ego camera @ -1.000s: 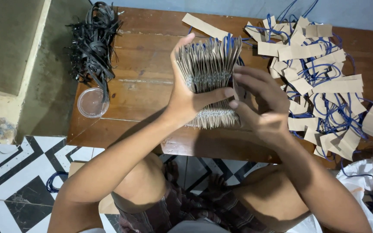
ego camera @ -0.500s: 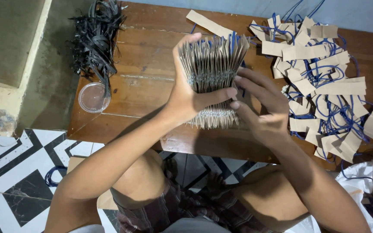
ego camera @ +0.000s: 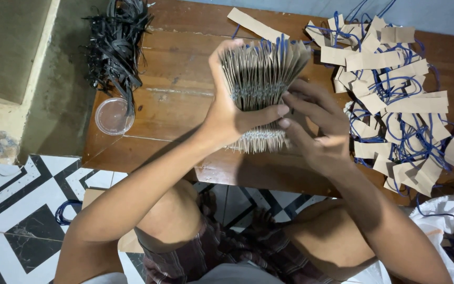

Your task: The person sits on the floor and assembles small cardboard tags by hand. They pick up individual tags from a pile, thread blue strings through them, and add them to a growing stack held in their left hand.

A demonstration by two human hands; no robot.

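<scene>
Head view: at centre frame the left hand [ego camera: 227, 113] grips a thick stack of brown tags [ego camera: 261, 79], fingers pressed around it; the right hand [ego camera: 316, 126] steadies its edge, fingers spread. Many loose tags [ego camera: 395, 100] remain unstacked at right on the wooden surface [ego camera: 174, 68].

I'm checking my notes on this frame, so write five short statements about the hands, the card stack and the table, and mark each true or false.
1. The left hand grips the card stack. True.
2. The right hand rests flat on the table, away from the stack. False: its fingers touch the stack's right side.
3. Loose cards with blue cords lie on the right of the table. True.
4. The clear lid sits on top of the loose cards. False: it lies at the table's left edge, below the black strips.
5. The floor is plain grey. False: it has black-and-white patterned tiles.
</scene>
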